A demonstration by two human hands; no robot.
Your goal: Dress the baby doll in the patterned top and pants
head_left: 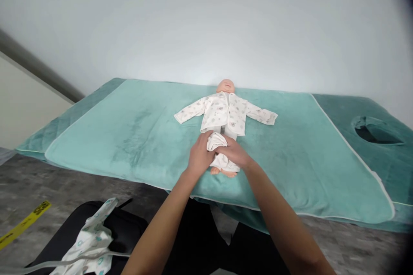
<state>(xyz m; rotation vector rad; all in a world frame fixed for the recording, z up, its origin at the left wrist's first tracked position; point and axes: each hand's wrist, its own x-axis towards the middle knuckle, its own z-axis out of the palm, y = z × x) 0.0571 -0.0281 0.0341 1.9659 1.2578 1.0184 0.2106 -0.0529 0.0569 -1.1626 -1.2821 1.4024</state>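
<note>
both the left hand [200, 154] and the right hand [235, 151] are clenched on the bunched white baby trousers [217, 141] at the doll's [226, 111] hips. the fabric is best gathered evenly on either side, with the bare feet [226, 173] just below the grip left uncaught.

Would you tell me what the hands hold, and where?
The left hand and right hand grip the doll's white garment by its bunched top.

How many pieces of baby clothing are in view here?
3. A printed top on the doll; a bunched white garment gripped by the left hand and right hand at the doll's legs; a printed garment on the black seat, lower left. Folds may hide more.
</note>
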